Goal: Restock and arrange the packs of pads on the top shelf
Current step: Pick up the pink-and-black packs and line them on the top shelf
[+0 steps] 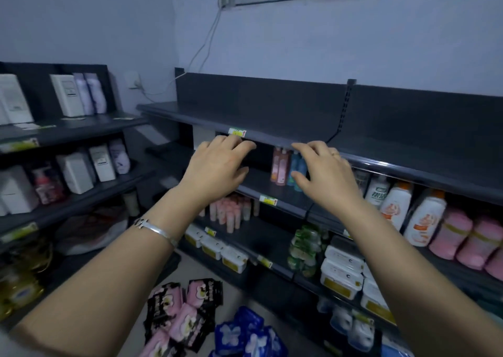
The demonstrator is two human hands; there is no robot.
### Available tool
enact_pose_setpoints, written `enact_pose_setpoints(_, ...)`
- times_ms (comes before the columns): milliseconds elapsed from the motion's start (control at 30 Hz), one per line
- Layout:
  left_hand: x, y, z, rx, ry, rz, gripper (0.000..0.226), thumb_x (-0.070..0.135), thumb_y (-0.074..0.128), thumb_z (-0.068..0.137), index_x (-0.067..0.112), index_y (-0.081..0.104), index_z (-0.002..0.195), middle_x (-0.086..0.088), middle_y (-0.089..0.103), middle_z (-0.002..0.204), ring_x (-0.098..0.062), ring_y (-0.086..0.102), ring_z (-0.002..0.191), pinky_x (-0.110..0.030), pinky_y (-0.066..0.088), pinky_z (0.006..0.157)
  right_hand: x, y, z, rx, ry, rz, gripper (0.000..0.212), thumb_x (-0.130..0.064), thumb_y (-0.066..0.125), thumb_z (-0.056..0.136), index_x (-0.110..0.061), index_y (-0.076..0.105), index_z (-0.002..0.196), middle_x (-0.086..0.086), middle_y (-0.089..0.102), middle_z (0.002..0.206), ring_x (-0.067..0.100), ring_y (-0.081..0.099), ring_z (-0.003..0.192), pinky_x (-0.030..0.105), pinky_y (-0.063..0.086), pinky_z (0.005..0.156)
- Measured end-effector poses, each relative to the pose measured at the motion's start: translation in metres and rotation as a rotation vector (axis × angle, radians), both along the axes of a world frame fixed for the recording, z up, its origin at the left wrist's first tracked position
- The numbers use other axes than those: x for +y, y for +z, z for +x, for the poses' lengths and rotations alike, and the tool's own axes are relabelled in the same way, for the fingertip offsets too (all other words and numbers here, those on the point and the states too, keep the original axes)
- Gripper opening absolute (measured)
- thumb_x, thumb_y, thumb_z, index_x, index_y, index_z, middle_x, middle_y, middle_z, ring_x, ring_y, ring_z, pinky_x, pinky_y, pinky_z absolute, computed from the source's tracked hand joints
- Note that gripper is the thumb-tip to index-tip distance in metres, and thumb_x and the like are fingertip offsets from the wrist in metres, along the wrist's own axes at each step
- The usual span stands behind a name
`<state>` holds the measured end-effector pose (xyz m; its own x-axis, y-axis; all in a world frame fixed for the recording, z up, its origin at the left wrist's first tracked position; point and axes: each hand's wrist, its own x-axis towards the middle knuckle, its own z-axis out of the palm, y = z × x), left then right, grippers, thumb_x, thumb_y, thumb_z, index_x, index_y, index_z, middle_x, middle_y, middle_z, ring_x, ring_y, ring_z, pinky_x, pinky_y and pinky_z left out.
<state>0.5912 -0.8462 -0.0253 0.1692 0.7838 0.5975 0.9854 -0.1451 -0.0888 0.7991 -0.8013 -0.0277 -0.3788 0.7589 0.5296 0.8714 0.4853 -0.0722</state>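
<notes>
The dark top shelf (pixel 272 117) ahead carries nothing on its board. My left hand (pixel 215 169) hovers just below its front edge, fingers spread near a yellow price tag (pixel 237 132), holding nothing. My right hand (pixel 324 174) is raised beside it, fingers apart and empty, close to the shelf lip. On the floor below lie pink-and-black packs of pads (pixel 179 313) in a loose heap, with blue packs of pads (pixel 247 332) next to them on the right.
Lower shelves hold pink and blue bottles (pixel 285 169), white and orange bottles (pixel 394 204), pink rolls (pixel 468 239) and white wipe boxes (pixel 340 272). A second dark rack (pixel 76 128) with white boxes stands on the left. A cable (pixel 206 38) runs down the wall.
</notes>
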Motion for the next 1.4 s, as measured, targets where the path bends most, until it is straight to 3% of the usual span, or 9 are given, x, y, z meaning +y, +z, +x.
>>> enact_pose_setpoints(833,0.024,-0.074,-0.133,-0.043,0.363,-0.215,0.047,0.034,0.05,0.092,0.025,0.04,0.138,0.0,0.046,0.132,-0.024,0.041,0.122,-0.036,0.032,0.094,0.089,-0.077,-0.176,-0.068,0.397,-0.193,0.053,-0.035,0.05,0.094,-0.028,0.034,0.144,0.002,0.043,0.134,0.029,0.042,0.121,0.04,0.036,0.096)
enact_pose_setpoints(1200,0.045,-0.098,-0.255,-0.019,0.326,-0.276,0.039,0.035,0.048,0.093,0.025,0.046,0.131,0.002,0.048,0.128,-0.022,0.04,0.123,-0.035,0.031,0.093,0.105,-0.093,-0.31,-0.124,0.425,-0.274,0.05,-0.034,0.047,0.094,-0.03,0.036,0.143,0.001,0.043,0.136,0.027,0.04,0.124,0.042,0.035,0.099)
enact_pose_setpoints(1400,0.076,-0.111,-0.319,-0.004,0.245,-0.309,0.04,0.037,0.046,0.094,0.027,0.044,0.133,0.003,0.047,0.128,-0.02,0.039,0.124,-0.035,0.032,0.094,0.119,-0.103,-0.367,-0.135,0.333,-0.319,0.051,-0.034,0.048,0.094,-0.031,0.035,0.143,-0.001,0.043,0.137,0.026,0.039,0.124,0.041,0.032,0.1)
